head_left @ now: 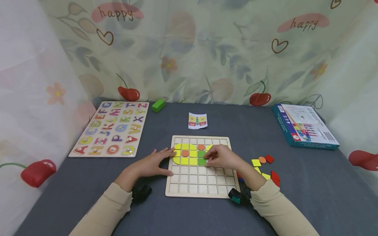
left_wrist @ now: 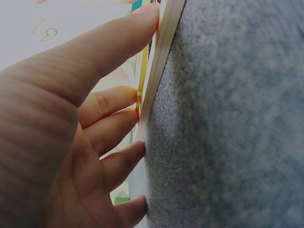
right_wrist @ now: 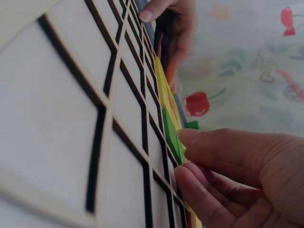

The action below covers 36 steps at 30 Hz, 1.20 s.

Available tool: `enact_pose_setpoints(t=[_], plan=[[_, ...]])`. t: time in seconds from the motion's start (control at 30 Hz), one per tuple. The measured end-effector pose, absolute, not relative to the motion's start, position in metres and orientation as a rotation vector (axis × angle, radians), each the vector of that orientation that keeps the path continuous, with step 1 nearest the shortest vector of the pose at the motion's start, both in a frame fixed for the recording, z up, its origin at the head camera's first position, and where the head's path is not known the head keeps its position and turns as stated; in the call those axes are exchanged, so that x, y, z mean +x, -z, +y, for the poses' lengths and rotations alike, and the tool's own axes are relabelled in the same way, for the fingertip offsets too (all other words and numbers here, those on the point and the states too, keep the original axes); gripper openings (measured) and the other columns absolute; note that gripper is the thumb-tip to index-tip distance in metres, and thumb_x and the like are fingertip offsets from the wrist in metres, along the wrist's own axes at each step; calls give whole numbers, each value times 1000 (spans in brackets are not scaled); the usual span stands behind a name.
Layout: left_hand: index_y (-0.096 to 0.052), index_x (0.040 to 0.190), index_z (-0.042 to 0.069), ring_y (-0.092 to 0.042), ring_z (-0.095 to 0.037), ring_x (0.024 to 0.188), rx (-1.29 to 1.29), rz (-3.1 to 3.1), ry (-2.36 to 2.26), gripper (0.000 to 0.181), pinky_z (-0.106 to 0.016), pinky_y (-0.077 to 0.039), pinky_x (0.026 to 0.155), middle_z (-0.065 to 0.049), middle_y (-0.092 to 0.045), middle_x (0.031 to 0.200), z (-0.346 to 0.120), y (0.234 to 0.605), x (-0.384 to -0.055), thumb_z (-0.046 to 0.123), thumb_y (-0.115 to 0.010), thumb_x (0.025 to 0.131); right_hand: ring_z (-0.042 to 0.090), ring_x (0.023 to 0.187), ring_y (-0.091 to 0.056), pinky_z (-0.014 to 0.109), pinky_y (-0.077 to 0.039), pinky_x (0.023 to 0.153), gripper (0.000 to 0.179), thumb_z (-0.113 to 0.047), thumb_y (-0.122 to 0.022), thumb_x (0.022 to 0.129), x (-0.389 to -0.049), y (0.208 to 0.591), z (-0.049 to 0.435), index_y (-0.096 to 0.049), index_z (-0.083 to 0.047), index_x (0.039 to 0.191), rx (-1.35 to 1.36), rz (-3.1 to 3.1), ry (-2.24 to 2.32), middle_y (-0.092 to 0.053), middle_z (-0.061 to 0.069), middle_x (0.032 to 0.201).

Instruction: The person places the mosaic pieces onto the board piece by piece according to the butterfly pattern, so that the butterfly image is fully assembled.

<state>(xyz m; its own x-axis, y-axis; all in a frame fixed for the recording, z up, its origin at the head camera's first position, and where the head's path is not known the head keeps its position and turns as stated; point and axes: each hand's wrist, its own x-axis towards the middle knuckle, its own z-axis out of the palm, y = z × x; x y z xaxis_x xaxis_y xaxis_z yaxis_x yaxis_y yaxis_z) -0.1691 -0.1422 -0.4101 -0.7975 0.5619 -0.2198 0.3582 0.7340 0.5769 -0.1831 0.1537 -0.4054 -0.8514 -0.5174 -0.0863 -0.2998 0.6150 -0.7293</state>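
A wooden grid board (head_left: pixel 203 193) lies on the table with several yellow tiles (head_left: pixel 184 161), orange round tiles (head_left: pixel 185 153) and green square tiles (head_left: pixel 201 154) in its upper rows. My left hand (head_left: pixel 153 163) is spread at the board's left side. Its thumb (left_wrist: pixel 128 33) and fingers touch the edge, with fingertips by the yellow tiles. Above the grid, my right hand (head_left: pixel 222 156) pinches with thumb and fingers at a green square tile (right_wrist: pixel 171 135), low at the board's surface. The fingers partly hide that tile and the yellow ones behind.
Loose yellow, red and orange tiles (head_left: pixel 255 163) lie right of the board, partly behind the right forearm. A butterfly pattern card (head_left: pixel 198 121) sits beyond the board. An alphabet board (head_left: pixel 107 131) is at left, a green block (head_left: pixel 158 105) behind, a box (head_left: pixel 307 126) at right.
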Motion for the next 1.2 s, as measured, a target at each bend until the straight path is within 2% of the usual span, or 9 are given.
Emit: enact_pose_setpoints(t=[0.27,0.63,1.03,1.2], plan=[[-38,144,17,-11,-24,146,687,2555,-724,80,-53,0,116,1,-23,155,-141,411,-169,45,-72,77,15,77,-58,25,-50,67,26,-15,-74,79,-180,398,190,-70,-1,101,-500,2514,1163,-70,10,94],[-38,144,16,-11,-25,146,701,2548,-733,79,-53,-1,117,0,-23,155,-142,411,-169,44,-72,78,18,80,-58,21,-52,70,35,-22,-71,82,-174,397,254,-67,0,109,-287,2541,1165,-67,12,101],[-38,143,16,-11,-25,146,706,2552,-736,80,-53,-1,116,-1,-23,155,-142,412,-169,44,-72,77,13,79,-60,21,-53,72,37,-17,-66,87,-166,397,302,-61,7,115,-209,2529,1151,-68,14,99],[-38,143,17,-12,-24,146,699,2562,-728,80,-53,-1,117,0,-23,155,-142,413,-170,45,-72,77,9,76,-58,20,-51,69,37,-16,-65,87,-166,402,316,-61,7,116,-205,2520,1137,-66,15,102]])
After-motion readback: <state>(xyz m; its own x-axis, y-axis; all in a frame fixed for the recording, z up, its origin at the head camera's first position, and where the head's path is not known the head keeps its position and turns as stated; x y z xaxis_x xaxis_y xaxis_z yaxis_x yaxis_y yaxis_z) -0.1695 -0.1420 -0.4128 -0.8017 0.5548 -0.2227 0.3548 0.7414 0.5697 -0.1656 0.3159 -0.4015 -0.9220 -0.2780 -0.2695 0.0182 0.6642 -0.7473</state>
